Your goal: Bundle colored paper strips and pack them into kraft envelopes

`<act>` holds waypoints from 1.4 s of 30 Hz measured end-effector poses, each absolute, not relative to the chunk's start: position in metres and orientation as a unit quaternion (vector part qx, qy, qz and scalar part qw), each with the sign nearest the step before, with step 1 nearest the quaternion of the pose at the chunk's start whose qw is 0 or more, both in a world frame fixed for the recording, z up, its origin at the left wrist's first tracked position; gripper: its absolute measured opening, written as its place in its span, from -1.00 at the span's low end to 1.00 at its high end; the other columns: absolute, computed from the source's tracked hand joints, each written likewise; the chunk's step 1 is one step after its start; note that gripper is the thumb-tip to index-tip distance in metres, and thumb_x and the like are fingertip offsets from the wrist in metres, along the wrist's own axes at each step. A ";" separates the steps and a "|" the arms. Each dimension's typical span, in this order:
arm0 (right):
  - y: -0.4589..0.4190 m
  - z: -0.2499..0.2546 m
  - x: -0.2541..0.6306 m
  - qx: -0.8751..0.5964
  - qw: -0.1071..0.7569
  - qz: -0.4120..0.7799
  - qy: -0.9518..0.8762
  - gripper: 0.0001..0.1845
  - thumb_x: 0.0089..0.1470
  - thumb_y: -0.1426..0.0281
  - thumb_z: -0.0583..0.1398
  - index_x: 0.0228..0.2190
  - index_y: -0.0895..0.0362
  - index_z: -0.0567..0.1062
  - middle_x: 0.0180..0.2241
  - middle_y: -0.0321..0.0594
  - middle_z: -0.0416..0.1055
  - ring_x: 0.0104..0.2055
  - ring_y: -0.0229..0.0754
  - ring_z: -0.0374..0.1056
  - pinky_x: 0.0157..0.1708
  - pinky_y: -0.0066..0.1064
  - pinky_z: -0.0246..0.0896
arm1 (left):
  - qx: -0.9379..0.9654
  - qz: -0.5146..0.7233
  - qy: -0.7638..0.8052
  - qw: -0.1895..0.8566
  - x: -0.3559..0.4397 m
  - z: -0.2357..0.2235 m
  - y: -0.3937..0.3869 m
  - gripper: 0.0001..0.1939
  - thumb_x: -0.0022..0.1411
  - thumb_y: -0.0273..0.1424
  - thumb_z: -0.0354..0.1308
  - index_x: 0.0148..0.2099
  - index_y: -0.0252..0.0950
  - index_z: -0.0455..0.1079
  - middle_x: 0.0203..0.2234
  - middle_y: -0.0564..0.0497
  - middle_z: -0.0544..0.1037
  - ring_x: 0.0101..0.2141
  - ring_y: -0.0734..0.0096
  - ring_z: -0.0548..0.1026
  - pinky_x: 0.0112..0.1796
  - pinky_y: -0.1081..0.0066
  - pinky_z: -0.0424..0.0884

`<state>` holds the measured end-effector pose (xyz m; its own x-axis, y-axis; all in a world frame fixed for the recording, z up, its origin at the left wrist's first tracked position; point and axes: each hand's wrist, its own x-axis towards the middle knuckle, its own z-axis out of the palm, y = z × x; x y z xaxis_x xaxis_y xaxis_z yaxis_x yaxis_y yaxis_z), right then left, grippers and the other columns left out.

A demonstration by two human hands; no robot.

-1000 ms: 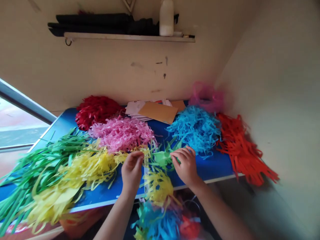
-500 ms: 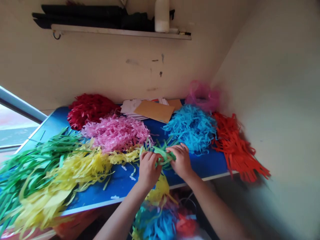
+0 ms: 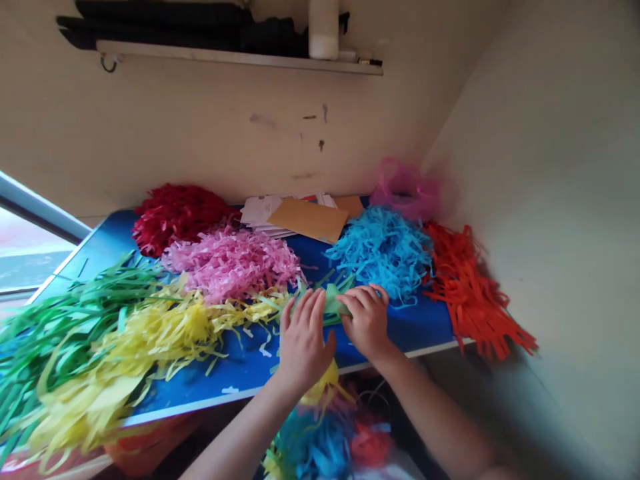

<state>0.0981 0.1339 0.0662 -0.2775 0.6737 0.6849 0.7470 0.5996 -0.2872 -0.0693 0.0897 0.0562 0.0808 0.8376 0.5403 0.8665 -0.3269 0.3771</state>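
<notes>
My left hand [image 3: 303,340] lies flat with its fingers stretched out on a small bunch of green paper strips [image 3: 331,298] near the front edge of the blue table [image 3: 420,327]. My right hand [image 3: 369,320] has its fingers curled on the right end of the same green bunch. Just below the table edge, a garland of yellow, blue and red paper tassels [image 3: 315,433] hangs under my hands.
Piles of cut paper cover the table: green [image 3: 60,320], yellow [image 3: 140,347], pink [image 3: 230,260], dark red [image 3: 175,213], light blue [image 3: 385,250], orange-red [image 3: 470,287] hanging over the right edge. Envelopes [image 3: 305,217] lie at the back. A wall shelf [image 3: 235,57] carries a white bottle [image 3: 323,27].
My left hand moved right from the yellow strips to the green bunch and opened flat on it. The right hand stayed on the green strips, pressing them lower onto the table.
</notes>
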 end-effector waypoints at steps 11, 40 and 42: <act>0.142 0.089 0.112 -0.255 0.476 -0.143 -0.830 -0.79 0.22 0.51 0.13 -0.20 -0.02 0.49 -0.13 -0.34 0.60 0.03 -0.22 0.44 0.22 -0.20 -0.09 | -0.689 -0.373 -0.513 0.352 -0.136 0.089 0.105 -0.48 0.16 -0.54 0.15 0.11 0.07 0.42 -0.13 0.14 0.64 -0.02 0.21 0.44 0.18 0.12 -0.13; 0.157 0.017 0.125 -0.474 0.196 0.163 -0.843 -0.82 0.21 0.37 0.20 -0.42 0.05 0.57 -0.44 -0.34 0.60 -0.33 -0.23 0.48 -0.24 -0.36 0.00 | -0.749 -0.101 -0.641 -0.131 -0.090 0.040 0.113 -0.71 0.36 -0.25 0.00 -0.27 -0.18 0.53 -0.42 0.03 0.65 -0.33 0.31 0.58 -0.21 0.33 0.28; 0.161 0.015 0.119 -0.511 0.191 0.152 -0.825 -0.80 0.21 0.35 0.20 -0.44 0.07 0.57 -0.48 -0.30 0.59 -0.39 -0.21 0.47 -0.28 -0.36 -0.01 | -0.720 -0.093 -0.677 -0.119 -0.088 0.037 0.118 -0.67 0.37 -0.23 -0.03 -0.27 -0.19 0.53 -0.48 0.01 0.64 -0.38 0.27 0.58 -0.22 0.31 0.25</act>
